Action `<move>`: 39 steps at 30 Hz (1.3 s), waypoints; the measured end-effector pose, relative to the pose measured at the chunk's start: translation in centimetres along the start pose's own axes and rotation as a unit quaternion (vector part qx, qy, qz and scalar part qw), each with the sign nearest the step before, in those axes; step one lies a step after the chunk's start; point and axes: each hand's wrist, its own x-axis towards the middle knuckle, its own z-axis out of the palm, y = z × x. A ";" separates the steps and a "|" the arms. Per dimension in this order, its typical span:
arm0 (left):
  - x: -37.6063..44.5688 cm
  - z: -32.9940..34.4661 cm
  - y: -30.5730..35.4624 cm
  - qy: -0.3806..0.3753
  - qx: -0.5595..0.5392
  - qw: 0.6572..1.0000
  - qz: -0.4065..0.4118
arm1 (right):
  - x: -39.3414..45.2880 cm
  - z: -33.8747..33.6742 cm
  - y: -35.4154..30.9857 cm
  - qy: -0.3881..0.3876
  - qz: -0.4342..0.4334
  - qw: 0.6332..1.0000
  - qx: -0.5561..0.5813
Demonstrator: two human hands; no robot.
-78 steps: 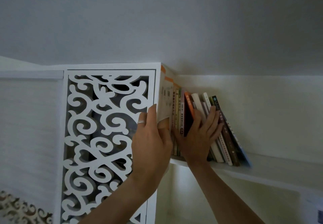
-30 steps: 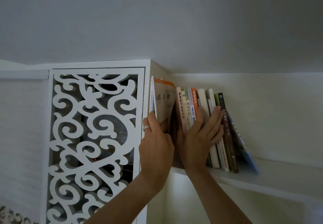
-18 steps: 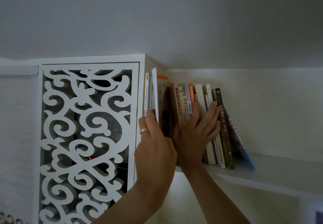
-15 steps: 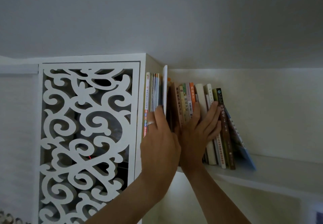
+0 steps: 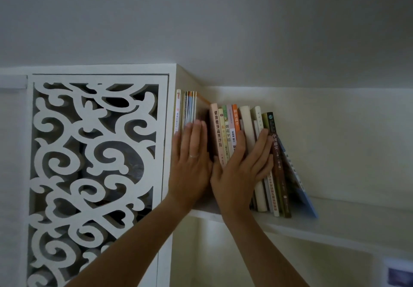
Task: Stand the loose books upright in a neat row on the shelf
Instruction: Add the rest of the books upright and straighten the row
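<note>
Books fill the left end of the shelf [image 5: 335,221] in the head view, the only view there is. At the shelf's left edge, against the white side panel [image 5: 171,107], a thin group [image 5: 187,107] stands upright, spines out. Half a second ago the left hand was sliding a pale book in edge-first beside that group; now the book is seated and the left hand [image 5: 190,166] lies flat over the spines, its fingers [image 5: 196,134] straight and released, pressing and gripping nothing. A ring shows on one finger.

A dark gap [image 5: 206,130] remains between this group and the next book, the pink one [image 5: 216,130]. From there a run of spines leans slightly toward the shelf's right end: green, orange [image 5: 235,116], two pale ones, then the brown book [image 5: 276,152]. The right hand [image 5: 241,175] rests spread across this run, fingers straight and loose, holding the spines back. It has kept that place through all the earlier frames. Beyond the brown book a blue-covered book [image 5: 299,186] slants steeply, its foot well out toward the right, propping the row.

By my reading, the left group is now settled and the insertion is finished. What is left is closing the gap by pushing the leaning run left until it stands straight, and then raising the blue book. If the right hand lets go first, the run would likely tip further.

A cut-out scroll screen [image 5: 93,163] stands left of the panel.
</note>
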 end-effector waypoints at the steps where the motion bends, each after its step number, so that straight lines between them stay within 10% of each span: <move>1: 0.0 0.2 0.0 -0.008 0.012 1.000 0.017 | 0.0 0.0 0.0 -0.002 -0.001 1.000 -0.002; 25: -0.3 -1.4 0.6 -0.018 -0.220 0.975 -0.039 | 2.9 -7.6 6.1 -0.061 -0.119 0.986 0.100; 31: -0.8 -0.7 0.4 0.001 -0.230 0.973 -0.027 | 2.7 -7.2 11.7 -0.350 0.072 0.925 0.132; 39: -0.4 -1.2 0.9 -0.033 -0.192 0.973 0.127 | 3.3 -7.1 12.3 -0.341 0.057 0.927 0.145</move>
